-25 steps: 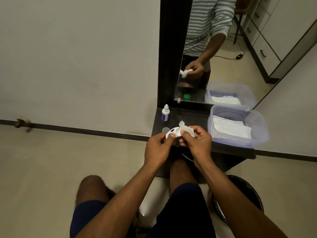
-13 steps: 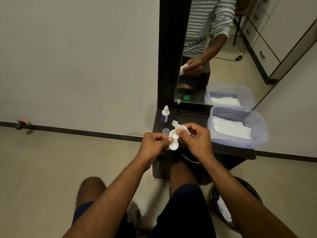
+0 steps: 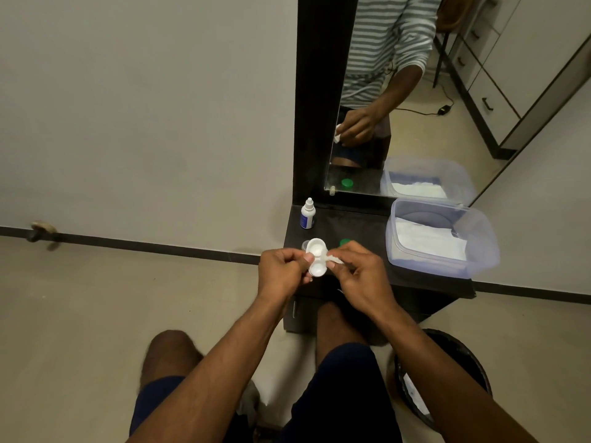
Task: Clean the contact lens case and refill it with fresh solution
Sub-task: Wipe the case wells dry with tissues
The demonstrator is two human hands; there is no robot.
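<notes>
From the head camera, the left hand pinches the white contact lens case at its narrow waist, thumb on top, and holds it in the air just above the near edge of the dark table. The case stands end-on to the camera, both wells open and facing up. The right hand grips a small wad of white tissue, which touches the right side of the case.

The step in hand looks like wiping the wells dry. To do it well, the left hand's pinch should stay at the waist so both wells remain reachable. The tissue should be twisted to a point that reaches the bottom of each well, then turned round the wall rather than dabbed. The outer threads likely need a pass too, since residue can sit there. The case should stay level and over the table, so that a slip drops it on the table and not on the floor.

Behind the hands, a green cap and a clear cap lie on the table, both partly hidden. The solution bottle stands upright at the back left corner, well apart from the hands. A clear plastic tub with white tissues sits at the right. A dark bin stands on the floor below, handy for the used tissue.
</notes>
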